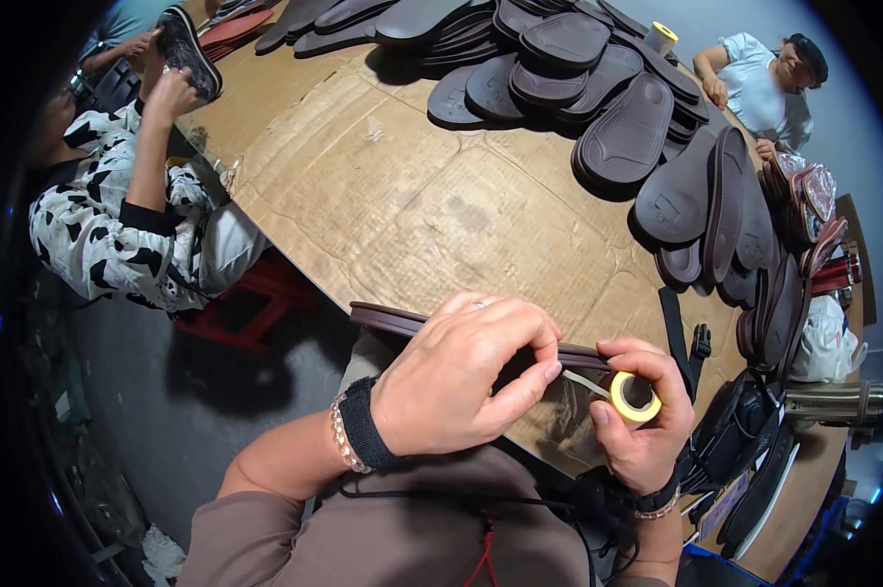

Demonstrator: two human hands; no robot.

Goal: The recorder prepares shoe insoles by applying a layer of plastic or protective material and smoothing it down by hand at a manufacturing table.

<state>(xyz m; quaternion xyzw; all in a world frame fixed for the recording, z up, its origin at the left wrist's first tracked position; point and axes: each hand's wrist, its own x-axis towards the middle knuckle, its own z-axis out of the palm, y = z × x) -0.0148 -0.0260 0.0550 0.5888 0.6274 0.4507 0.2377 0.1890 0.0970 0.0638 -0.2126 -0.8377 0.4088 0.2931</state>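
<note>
Our left hand [456, 377] pinches the dark brown shoe sole [402, 320] at the near edge of the cardboard-covered surface [412, 205]. Right hand [642, 411], just beside it, grips a yellow tape roll [635, 396]. We judge the sole light and flexible, best held by its rim; the tape is thin and sticky.

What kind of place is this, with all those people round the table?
Most likely a footwear workshop. Dark soles lie heaped on a cardboard-covered table; the left hand presses a sole edge, the right hand holds a yellow tape roll.
</note>
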